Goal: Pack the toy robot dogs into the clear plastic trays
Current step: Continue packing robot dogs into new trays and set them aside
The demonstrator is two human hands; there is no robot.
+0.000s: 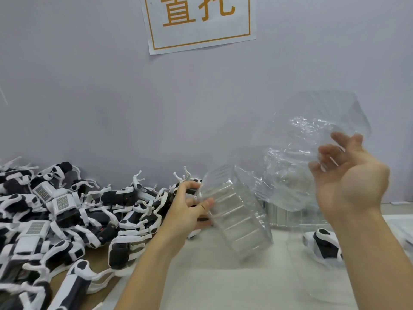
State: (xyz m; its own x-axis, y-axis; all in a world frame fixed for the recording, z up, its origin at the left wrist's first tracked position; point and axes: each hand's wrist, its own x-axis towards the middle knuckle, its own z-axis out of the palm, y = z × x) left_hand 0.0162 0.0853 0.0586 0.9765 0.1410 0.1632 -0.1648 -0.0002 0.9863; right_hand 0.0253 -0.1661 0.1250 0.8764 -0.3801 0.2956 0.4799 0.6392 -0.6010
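Left hand (pixel 190 204) grips the left rim of a clear tray (pixel 237 211), thumb on the near face and fingers curled behind. The tray is tilted, its long axis running from the hand down and right toward the near desk (pixel 223 287), lower end at or just above the surface; cannot tell which. Right hand (pixel 348 175) is raised, palm toward the camera, fingers loosely spread and touching a second, blurred sheet of clear plastic (pixel 312 139) held up at right; whether it pinches that sheet cannot be told.

Dogs: the pile (pixel 55 215) lies left of both hands and spreads along the far wall, its right edge just behind and beside the left hand. So the left hand is the nearer one to the pile. One single dog (pixel 324 245) lies on the desk at near right, under the right forearm, seemingly already under clear plastic.

A stack of trays (pixel 290 217) sits behind the held tray, between the hands.

Judgement: the tray must be laid flat, cavity up, before a dog comes across from the left.

A sign (pixel 199 21) hangs on the wall (pixel 89 86).
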